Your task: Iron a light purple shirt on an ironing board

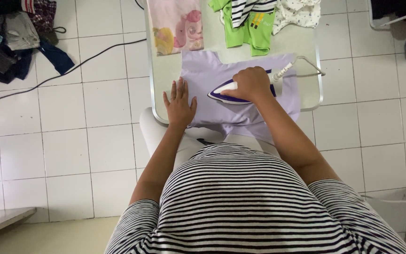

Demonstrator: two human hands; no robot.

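Note:
A lilac garment (212, 77) lies spread on a low pale ironing table (163, 75). My right hand (250, 84) grips the handle of a white and purple iron (222, 91), which rests flat on the garment with its tip pointing left. My left hand (179, 103) lies flat with fingers spread at the garment's left edge, pressing the cloth to the table near its front rim.
At the table's far end lie a pink printed cloth (175, 26), green clothes (247, 28) and a white spotted piece (297, 11). A heap of clothes (10, 37) sits on the white tiled floor at top left. A black cable (71, 70) runs across the tiles.

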